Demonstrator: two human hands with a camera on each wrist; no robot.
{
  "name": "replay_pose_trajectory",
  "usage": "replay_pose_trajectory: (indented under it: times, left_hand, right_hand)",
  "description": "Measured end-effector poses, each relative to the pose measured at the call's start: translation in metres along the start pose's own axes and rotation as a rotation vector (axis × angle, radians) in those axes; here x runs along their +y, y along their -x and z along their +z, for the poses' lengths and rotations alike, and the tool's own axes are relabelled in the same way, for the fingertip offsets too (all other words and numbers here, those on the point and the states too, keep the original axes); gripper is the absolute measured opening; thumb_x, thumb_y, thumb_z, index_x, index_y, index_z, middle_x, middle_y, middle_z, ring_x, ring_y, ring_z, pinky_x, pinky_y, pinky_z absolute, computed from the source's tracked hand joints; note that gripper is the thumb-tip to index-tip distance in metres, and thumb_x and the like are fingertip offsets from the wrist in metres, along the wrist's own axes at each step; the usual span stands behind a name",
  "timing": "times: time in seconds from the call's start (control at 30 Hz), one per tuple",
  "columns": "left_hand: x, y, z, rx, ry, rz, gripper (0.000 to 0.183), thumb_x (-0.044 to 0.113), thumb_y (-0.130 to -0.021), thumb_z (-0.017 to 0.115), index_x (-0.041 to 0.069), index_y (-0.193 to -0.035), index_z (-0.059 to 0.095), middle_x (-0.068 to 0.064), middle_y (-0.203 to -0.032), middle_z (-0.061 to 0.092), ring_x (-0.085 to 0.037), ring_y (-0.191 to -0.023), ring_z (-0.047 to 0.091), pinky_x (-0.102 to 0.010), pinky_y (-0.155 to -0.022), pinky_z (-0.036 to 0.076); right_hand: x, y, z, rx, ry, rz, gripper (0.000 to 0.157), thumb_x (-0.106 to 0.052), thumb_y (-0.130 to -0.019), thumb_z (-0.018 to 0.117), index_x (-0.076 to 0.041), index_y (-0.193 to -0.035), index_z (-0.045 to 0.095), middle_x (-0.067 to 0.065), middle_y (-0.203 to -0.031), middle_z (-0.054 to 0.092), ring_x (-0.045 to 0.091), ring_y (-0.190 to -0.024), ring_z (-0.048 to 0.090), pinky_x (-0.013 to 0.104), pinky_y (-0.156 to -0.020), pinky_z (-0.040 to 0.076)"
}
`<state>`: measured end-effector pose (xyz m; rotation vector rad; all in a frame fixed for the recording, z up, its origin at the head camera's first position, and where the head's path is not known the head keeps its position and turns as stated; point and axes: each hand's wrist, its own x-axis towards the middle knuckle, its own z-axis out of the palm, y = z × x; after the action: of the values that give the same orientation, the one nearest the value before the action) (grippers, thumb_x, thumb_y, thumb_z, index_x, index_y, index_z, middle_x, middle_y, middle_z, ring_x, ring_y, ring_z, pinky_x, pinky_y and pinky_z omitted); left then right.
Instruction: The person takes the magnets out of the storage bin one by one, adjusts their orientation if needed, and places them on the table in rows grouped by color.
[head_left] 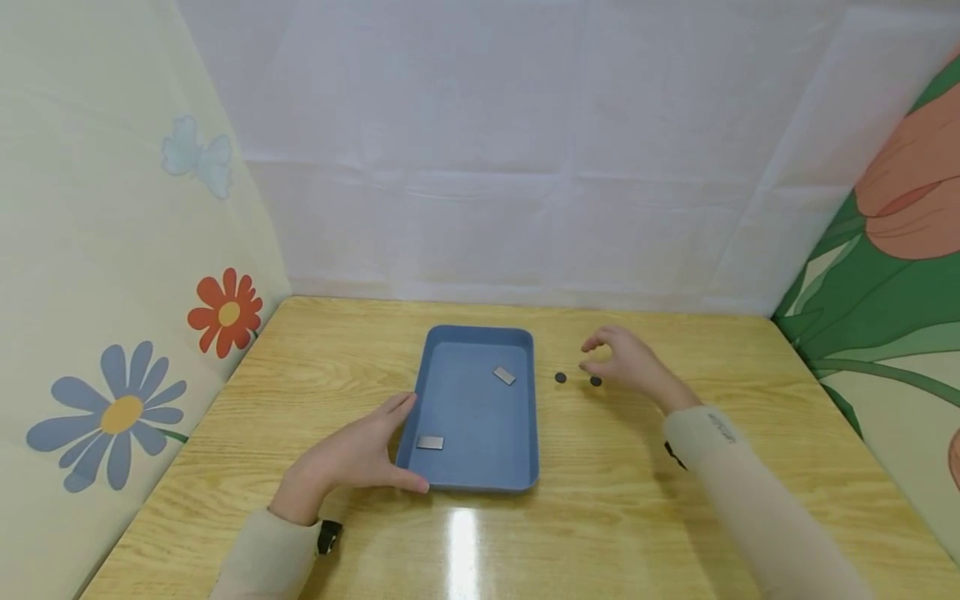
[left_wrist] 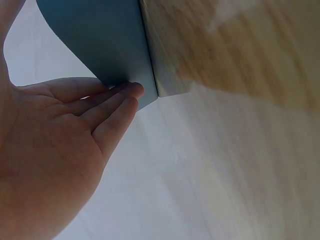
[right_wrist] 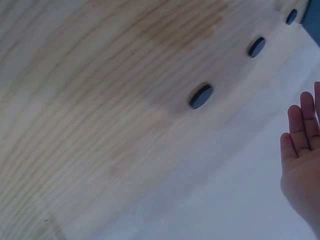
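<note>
A shallow blue tray point(head_left: 480, 392) lies on the wooden table with two small silver rectangular plates in it: one point(head_left: 504, 376) toward the far right, another point(head_left: 431, 442) by the near-left corner. My left hand point(head_left: 352, 450) spans that corner; its extended fingers point(left_wrist: 112, 107) rest against the tray's outer wall, thumb at the near edge. To the tray's right, my right hand point(head_left: 626, 362) hovers above small black discs point(head_left: 561, 377), thumb and index finger apart. A small dark spot shows at its thumb tip; I cannot tell what it is. Three discs point(right_wrist: 201, 96) appear in the right wrist view.
A white cloth backdrop point(head_left: 480, 167) rises behind the table point(head_left: 337, 350). Flower-printed panels stand on the left point(head_left: 120, 250) and right point(head_left: 885, 333). Light reflects off the table below the tray.
</note>
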<state>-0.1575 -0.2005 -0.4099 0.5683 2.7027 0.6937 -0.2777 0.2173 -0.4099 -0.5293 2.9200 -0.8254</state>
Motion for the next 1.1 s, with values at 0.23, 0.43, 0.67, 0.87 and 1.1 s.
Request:
replay_pose_trajectory:
  times: [0.23, 0.43, 0.67, 0.87, 1.1]
  left_hand:
    - [-0.001, 0.0, 0.0, -0.005, 0.001, -0.001, 0.136, 0.073, -0.068, 0.082, 0.0, -0.164, 0.018, -0.022, -0.171, 0.019, -0.043, -0.154, 0.034, -0.058, -0.12, 0.04]
    - [-0.001, 0.001, 0.0, -0.004, 0.002, 0.006, 0.136, 0.072, -0.069, 0.083, -0.001, -0.163, 0.019, -0.023, -0.171, 0.019, -0.043, -0.154, 0.033, -0.058, -0.12, 0.039]
    - [-0.001, 0.0, 0.001, 0.002, 0.005, 0.005, 0.137, 0.074, -0.068, 0.082, -0.001, -0.163, 0.019, -0.022, -0.171, 0.019, -0.043, -0.154, 0.033, -0.058, -0.121, 0.038]
    - [-0.002, 0.0, 0.002, 0.002, 0.008, 0.011, 0.136, 0.074, -0.068, 0.082, -0.001, -0.163, 0.02, -0.022, -0.171, 0.02, -0.043, -0.154, 0.033, -0.058, -0.121, 0.039]
    - [-0.003, -0.001, 0.003, 0.001, 0.007, 0.012, 0.136, 0.072, -0.069, 0.083, -0.001, -0.163, 0.019, -0.022, -0.171, 0.019, -0.042, -0.154, 0.033, -0.058, -0.121, 0.039]
  right_hand:
    - [-0.025, -0.011, 0.007, -0.006, 0.017, -0.064, 0.036, -0.025, -0.093, 0.076, -0.003, -0.121, 0.07, 0.017, -0.13, 0.067, 0.04, -0.126, 0.059, 0.056, -0.109, 0.049]
    - [-0.04, -0.02, 0.017, -0.029, 0.02, -0.092, 0.033, -0.026, -0.093, 0.076, -0.005, -0.118, 0.072, 0.015, -0.131, 0.066, 0.038, -0.128, 0.058, 0.055, -0.11, 0.049]
    - [-0.056, -0.028, 0.029, -0.041, 0.071, -0.156, 0.03, -0.024, -0.092, 0.078, -0.004, -0.114, 0.074, 0.013, -0.124, 0.067, 0.036, -0.124, 0.059, 0.052, -0.108, 0.051]
    - [-0.067, -0.034, 0.038, -0.087, 0.102, -0.138, 0.03, -0.026, -0.092, 0.077, -0.007, -0.115, 0.074, 0.015, -0.135, 0.062, 0.035, -0.133, 0.054, 0.051, -0.114, 0.047]
    - [-0.076, -0.038, 0.05, -0.084, 0.154, -0.175, 0.025, -0.028, -0.092, 0.078, -0.01, -0.11, 0.076, 0.011, -0.13, 0.064, 0.032, -0.128, 0.057, 0.048, -0.111, 0.05]
